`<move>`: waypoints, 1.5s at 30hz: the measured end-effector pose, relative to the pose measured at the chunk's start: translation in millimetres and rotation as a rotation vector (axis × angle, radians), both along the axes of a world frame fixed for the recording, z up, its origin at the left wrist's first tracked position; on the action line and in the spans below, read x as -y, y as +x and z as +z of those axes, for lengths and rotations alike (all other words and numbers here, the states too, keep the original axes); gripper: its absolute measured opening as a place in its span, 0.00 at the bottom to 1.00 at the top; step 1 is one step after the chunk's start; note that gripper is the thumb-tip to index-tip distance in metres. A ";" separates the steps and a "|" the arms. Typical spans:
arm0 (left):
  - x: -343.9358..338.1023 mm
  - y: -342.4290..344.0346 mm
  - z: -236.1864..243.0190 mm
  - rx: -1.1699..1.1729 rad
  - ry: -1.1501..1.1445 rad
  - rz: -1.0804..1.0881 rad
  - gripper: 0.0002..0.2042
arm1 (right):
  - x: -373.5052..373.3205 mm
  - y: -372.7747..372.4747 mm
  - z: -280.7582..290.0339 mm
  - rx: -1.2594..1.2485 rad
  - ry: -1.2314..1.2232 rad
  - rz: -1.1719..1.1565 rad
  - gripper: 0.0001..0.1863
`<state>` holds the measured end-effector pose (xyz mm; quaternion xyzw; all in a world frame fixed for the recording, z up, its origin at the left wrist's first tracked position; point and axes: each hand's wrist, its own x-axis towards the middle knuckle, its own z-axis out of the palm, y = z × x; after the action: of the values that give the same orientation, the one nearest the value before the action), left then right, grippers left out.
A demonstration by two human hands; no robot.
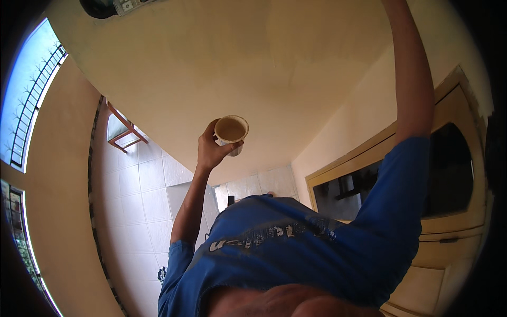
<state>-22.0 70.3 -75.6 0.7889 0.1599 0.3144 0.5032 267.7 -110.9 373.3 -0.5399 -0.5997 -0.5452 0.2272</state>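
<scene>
My left hand [209,152] is wrapped round a small round tub [231,147] with a pale, smeared rim. It holds the tub upright in front of the wall, thumb on the near side. Inside lies a smooth tan liquid [231,128] that looks like paint, though I cannot be sure. My right arm [413,79] is raised high on the right, and its hand is beyond the top edge of the picture. Directly ahead rises a cream wall [237,68] with some darker, uneven patches in its upper part.
On the right is a wooden door [449,232] with dark glass panels. A wooden chair [125,129] stands at the left on a pale tiled floor [142,185]. Barred windows [37,79] are at the far left. A dark rounded object [99,7] shows at the top edge.
</scene>
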 end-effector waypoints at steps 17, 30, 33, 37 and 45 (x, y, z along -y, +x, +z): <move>2.9 -2.5 2.4 -0.041 -0.018 0.022 0.39 | -12.9 24.4 -246.0 -0.923 -0.693 -0.072 0.12; 5.8 -12.7 3.1 -0.012 -0.046 0.071 0.40 | -29.5 19.0 -10.0 -0.419 -0.261 0.047 0.08; 8.4 -4.2 9.4 0.001 -0.050 0.011 0.40 | -1.1 -1.8 43.2 -0.405 -0.115 -0.046 0.08; 7.2 -5.2 4.5 0.024 -0.066 0.024 0.40 | -12.1 3.0 59.9 -0.247 0.075 0.087 0.09; 5.6 -7.7 5.5 -0.006 -0.051 0.034 0.40 | -23.7 36.3 -41.9 0.081 0.004 0.070 0.10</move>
<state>-29.7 64.7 -70.2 0.7739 0.1826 0.3162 0.5174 304.0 -87.1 331.4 -0.4956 -0.6257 -0.5596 0.2229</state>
